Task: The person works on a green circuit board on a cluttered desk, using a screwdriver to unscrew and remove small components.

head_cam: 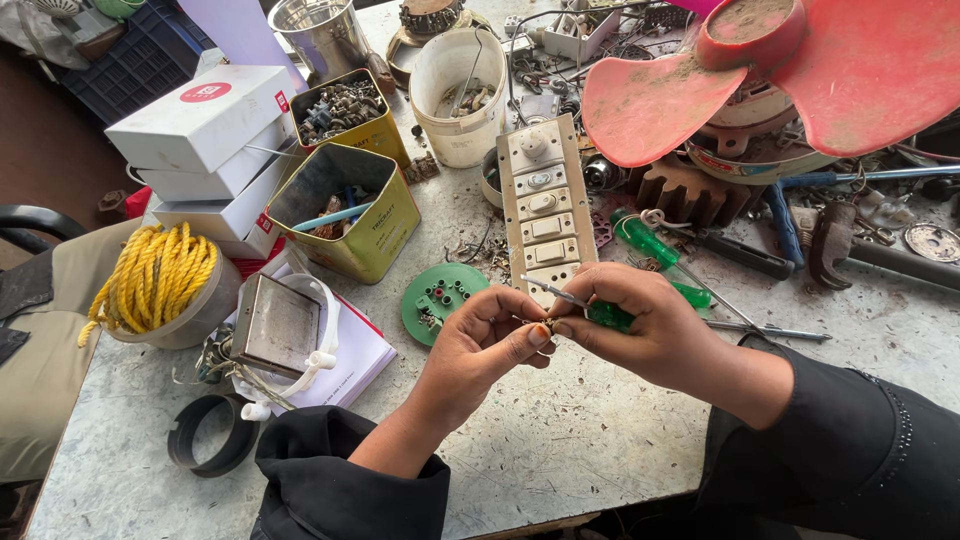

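Head view, from the left edge: a coil of yellow rope (pixel 158 275) sits in a grey round tub, with a black plastic ring (pixel 210 435) lying on the grey speckled worktable (pixel 560 440) below it. Just right of the rope stands a stack of white cardboard boxes (pixel 205 130), and beside that two open yellow-green metal tins (pixel 350 215) holding loose parts. A green round plastic disc with small sockets (pixel 438 297) lies flat near the front tin.

At the centre, the left hand (pixel 480 345) pinches a tiny metal part (pixel 547 325) between thumb and fingertips, held above the table. The right hand (pixel 645 325) meets it there, fingers clenched around a green-handled screwdriver (pixel 610 315) whose thin shaft points up and left. Directly behind the hands lies a long cream switch board with a dial and rocker switches (pixel 540 205).

Farther right, a dusty red plastic fan blade (pixel 800 75) rests over a motor, and dark hand tools lie scattered by the table's right edge.
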